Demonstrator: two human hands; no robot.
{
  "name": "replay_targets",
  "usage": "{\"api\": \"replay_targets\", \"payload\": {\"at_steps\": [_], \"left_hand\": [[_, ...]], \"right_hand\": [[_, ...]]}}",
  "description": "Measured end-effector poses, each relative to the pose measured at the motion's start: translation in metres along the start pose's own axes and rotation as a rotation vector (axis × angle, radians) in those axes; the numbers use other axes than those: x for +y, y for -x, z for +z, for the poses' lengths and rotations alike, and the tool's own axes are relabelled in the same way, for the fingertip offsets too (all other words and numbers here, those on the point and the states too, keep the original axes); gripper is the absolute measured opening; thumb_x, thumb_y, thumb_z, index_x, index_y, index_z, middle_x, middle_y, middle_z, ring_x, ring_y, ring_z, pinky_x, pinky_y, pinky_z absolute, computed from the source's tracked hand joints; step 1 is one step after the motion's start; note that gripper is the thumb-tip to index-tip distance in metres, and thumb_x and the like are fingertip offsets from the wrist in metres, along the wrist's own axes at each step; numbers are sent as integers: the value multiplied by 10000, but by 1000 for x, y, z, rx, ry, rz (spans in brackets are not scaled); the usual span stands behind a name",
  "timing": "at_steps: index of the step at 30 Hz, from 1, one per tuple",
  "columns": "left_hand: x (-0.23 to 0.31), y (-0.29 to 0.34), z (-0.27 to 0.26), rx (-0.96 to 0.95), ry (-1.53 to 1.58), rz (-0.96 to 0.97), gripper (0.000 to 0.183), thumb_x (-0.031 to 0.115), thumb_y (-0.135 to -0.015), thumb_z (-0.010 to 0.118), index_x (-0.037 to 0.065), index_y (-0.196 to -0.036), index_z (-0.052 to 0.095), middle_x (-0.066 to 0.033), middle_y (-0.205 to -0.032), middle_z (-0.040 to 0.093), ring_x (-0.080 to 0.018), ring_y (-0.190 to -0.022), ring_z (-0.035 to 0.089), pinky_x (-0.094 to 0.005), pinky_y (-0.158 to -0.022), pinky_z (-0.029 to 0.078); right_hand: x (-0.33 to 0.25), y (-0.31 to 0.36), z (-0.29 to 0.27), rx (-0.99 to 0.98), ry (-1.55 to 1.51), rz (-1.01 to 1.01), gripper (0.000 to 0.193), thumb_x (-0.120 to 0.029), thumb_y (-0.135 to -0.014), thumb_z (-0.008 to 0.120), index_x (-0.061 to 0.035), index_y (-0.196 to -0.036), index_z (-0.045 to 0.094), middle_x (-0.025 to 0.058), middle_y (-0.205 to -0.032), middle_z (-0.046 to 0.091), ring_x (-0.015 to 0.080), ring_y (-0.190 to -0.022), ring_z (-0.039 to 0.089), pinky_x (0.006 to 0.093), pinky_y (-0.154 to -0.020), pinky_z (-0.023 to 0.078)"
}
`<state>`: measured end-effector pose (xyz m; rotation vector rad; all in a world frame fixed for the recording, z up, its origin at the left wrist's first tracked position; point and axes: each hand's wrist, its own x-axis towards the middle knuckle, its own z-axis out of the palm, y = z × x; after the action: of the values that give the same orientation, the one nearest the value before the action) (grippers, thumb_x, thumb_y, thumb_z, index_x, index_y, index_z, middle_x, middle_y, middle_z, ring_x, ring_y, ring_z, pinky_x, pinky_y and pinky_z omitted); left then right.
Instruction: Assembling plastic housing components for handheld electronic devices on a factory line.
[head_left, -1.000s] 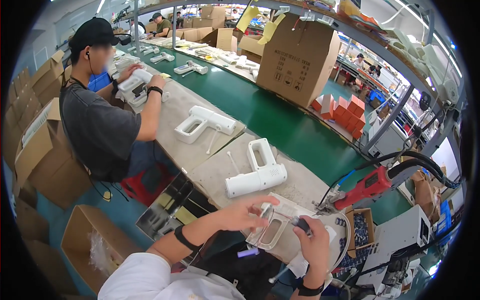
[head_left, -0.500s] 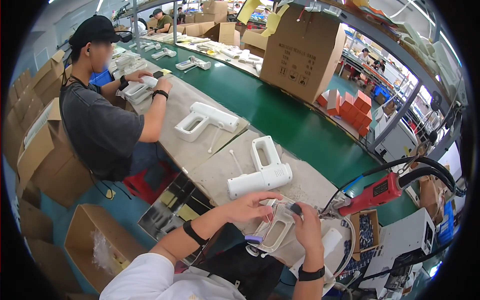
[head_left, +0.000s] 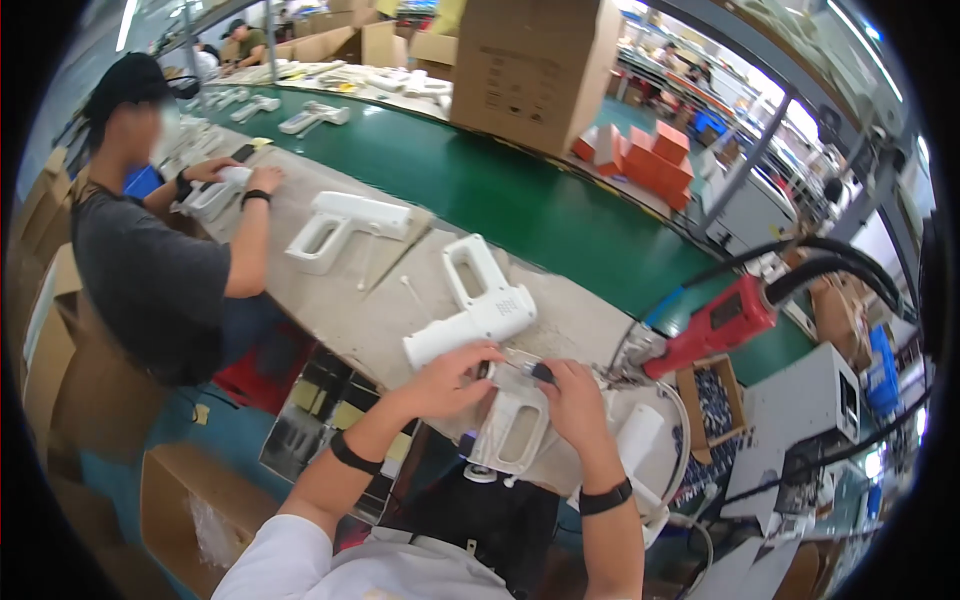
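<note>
An open white gun-shaped housing shell [head_left: 541, 440] with a looped handle lies before me at the bench's near edge, wires at its upper end. My left hand [head_left: 452, 380] is at that end, thumb and fingertips pinched on something too small to make out. On the shell's right side, my right hand [head_left: 578, 402] grips a small dark block-shaped part [head_left: 543, 373] between thumb and fingers. A purple piece [head_left: 467, 440] shows beside the handle, partly hidden. Just beyond my hands rests a gun-shaped white housing [head_left: 470, 318].
A red power screwdriver [head_left: 712, 328] hangs at the right, near a carton of small parts [head_left: 715, 405]. Another white housing [head_left: 345, 228] and thin white rods lie leftward. A green conveyor belt [head_left: 480, 200] runs behind. A co-worker [head_left: 150, 250] handles a white housing at left.
The view has shifted, so the bench appears further left and higher. My left thumb and fingers have drawn together at the shell's upper end. My right hand keeps the dark part.
</note>
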<state>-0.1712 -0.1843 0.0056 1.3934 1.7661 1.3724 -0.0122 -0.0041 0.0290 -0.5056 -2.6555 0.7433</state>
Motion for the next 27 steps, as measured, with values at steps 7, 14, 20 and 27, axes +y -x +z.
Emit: {"api": "replay_targets", "payload": {"at_steps": [7, 14, 20, 27], "left_hand": [[0, -6, 9, -4, 36, -61, 437, 4, -889, 540, 54, -1320, 486, -127, -1465, 387, -238, -1320, 428, -368, -1041, 435], [-7, -12, 2, -84, 297, 46, 430, -9, -932, 498, 46, -1355, 443, -109, -1478, 374, -222, -1347, 386, -363, -1119, 320], [-3, -28, 13, -126, 338, -47, 430, 10, -943, 513, 54, -1363, 434, -87, -1462, 400, -189, -1356, 369, -360, -1129, 296], [-20, -47, 22, -131, 414, -41, 421, -24, -923, 495, 75, -1331, 459, -81, -1454, 417, -195, -1373, 357, -372, -1145, 272]], "right_hand": [[18, 0, 8, 84, 77, -2, 327, -162, -853, 648, -152, -1177, 599, 67, -1142, 631, 368, -913, 643, 473, -797, 514], [21, 8, 5, -20, 19, 142, 330, -147, -874, 621, -108, -1198, 565, 163, -1050, 647, 388, -942, 630, 466, -816, 504], [21, 11, 7, -24, 198, 110, 307, -156, -899, 579, -88, -1194, 528, 223, -866, 665, 414, -821, 665, 506, -727, 533], [15, 13, 1, -21, 294, 81, 243, -85, -848, 554, 0, -1075, 540, 214, -868, 659, 389, -794, 672, 463, -704, 556]]}}
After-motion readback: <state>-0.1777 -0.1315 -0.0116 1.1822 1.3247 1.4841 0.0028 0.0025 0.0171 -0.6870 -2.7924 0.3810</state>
